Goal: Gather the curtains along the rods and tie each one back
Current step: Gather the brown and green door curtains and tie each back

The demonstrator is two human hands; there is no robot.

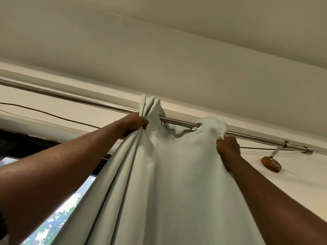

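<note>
Gathering step: our left hand [136, 123] and right hand [227, 145] clenched the curtain [159, 174] below the rod [178, 120]; next, bunching it rightward.

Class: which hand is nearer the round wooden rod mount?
Right. The right hand grips the curtain left of the wooden mount; the left hand grips folds much farther left.

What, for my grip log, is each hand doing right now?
Left hand: closed, gripping gathered folds of the curtain.
Right hand: closed, gripping the curtain near its top edge.
</note>
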